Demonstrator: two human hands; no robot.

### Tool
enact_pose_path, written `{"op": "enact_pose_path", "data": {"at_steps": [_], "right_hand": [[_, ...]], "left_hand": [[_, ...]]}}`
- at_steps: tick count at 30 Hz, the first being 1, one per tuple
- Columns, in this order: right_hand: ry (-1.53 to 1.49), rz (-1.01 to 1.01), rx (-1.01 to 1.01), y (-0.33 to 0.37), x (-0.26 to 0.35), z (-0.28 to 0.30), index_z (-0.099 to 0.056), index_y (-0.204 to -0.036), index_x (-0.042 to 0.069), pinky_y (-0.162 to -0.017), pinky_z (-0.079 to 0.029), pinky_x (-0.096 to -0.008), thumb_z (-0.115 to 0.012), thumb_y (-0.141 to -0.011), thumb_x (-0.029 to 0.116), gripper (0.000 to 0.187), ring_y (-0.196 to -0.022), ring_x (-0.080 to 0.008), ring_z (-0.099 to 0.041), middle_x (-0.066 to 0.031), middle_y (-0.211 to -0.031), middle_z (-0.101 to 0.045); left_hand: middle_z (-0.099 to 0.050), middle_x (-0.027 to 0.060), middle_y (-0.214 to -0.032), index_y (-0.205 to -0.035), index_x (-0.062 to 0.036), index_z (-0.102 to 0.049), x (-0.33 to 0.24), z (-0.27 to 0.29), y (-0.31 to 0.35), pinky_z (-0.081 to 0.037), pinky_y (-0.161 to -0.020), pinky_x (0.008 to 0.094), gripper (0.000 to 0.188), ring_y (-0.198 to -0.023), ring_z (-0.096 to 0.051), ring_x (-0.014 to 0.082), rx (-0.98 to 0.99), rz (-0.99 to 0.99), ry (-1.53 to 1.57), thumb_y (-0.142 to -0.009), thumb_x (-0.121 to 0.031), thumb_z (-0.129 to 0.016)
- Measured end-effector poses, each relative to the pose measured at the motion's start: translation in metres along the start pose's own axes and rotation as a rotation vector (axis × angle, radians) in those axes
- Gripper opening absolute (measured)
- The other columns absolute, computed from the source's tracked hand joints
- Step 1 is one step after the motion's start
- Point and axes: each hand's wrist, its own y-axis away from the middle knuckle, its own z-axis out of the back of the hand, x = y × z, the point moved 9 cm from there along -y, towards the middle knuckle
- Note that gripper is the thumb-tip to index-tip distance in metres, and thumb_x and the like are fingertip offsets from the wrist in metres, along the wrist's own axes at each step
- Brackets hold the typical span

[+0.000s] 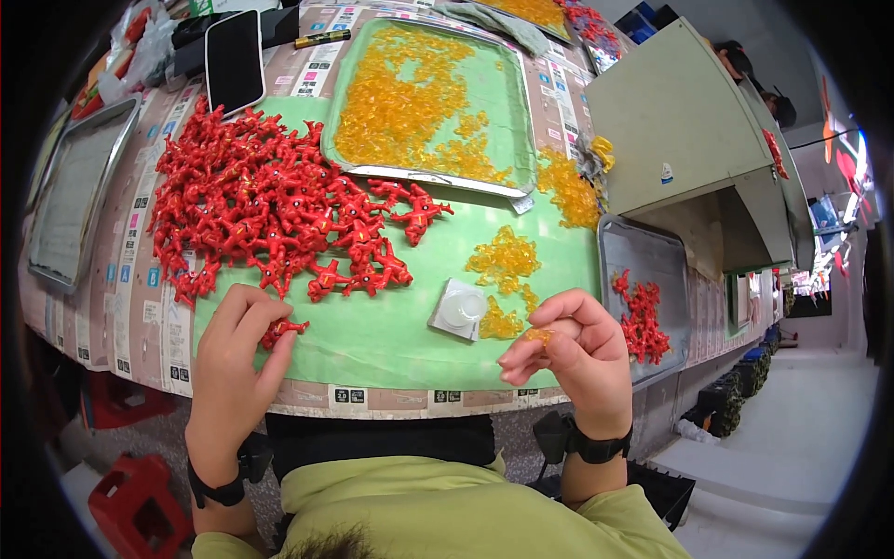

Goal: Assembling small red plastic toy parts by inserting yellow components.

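In the head view, a bright workroom [782,419] is stretching away at the right, past a grey cabinet [670,116] bearing a small sticker [666,173]. A printed covering [135,210], patterned with little characters and coloured marks, is lining the table, and a green sheet [372,363] is lying over it. The left hand [237,359] is gripping a red figure [283,331] above the sheet, just beside a red pile [247,191]. The right hand [587,349] is pinching an amber bit [537,336] between bent fingers and thumb, near loose amber clusters [504,261] and a white block [459,308].
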Motion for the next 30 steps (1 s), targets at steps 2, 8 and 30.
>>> {"op": "enact_pose_path", "data": {"at_steps": [2,8,30], "right_hand": [[0.098,0.001,-0.037,-0.005,-0.001,-0.001,-0.050,-0.108,-0.004,-0.071,-0.055,-0.0295,-0.052,-0.093,0.006,0.018,-0.081,-0.0212,-0.067,-0.0186,-0.089,-0.066],[0.548,0.072,-0.162,-0.013,-0.006,0.012,-0.061,-0.095,-0.003,-0.072,-0.050,-0.0258,-0.061,-0.086,-0.001,0.009,-0.082,-0.0160,-0.065,-0.0106,-0.086,-0.066],[0.893,0.302,-0.083,-0.013,0.012,-0.012,-0.062,-0.091,-0.002,-0.063,-0.045,-0.0284,-0.065,-0.079,-0.003,0.012,-0.069,-0.0189,-0.059,-0.0095,-0.077,-0.061]], "left_hand": [[-0.052,0.0110,-0.092,-0.093,0.0017,-0.056,0.000,0.003,0.001,-0.046,-0.067,0.0268,0.021,-0.076,-0.055,0.0193,-0.016,0.040,0.044,-0.073,0.005,-0.062],[-0.050,0.0093,-0.094,-0.093,0.0001,-0.059,0.003,0.022,0.004,-0.045,-0.066,0.0250,0.023,-0.077,-0.054,0.0154,-0.153,0.045,0.141,-0.071,0.008,-0.061],[-0.053,0.0185,-0.118,-0.110,0.0037,-0.056,-0.010,-0.001,0.003,-0.048,-0.087,0.0305,0.029,-0.101,-0.055,0.0180,-0.063,0.064,1.066,-0.081,0.005,-0.058]]}}
